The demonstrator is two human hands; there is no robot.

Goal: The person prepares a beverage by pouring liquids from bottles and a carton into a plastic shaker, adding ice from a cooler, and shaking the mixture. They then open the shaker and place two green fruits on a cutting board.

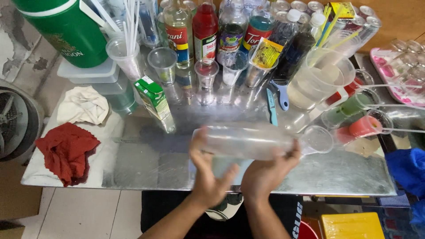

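Both my hands hold a clear plastic shaker cup (248,140) sideways above the metal table (146,163); it is motion-blurred. My left hand (204,172) grips its left end and my right hand (265,170) its right part. A clear plastic cup (316,139) lies right beside the shaker's right end. What is inside the shaker cannot be made out.
Syrup bottles (206,28) and empty plastic cups (162,62) line the back. A green carton (154,99), a white cloth (83,105), a red cloth (66,150), a green jug (66,28), a clear pitcher (316,79), cans (305,6) and a pink tray (400,73) surround the space.
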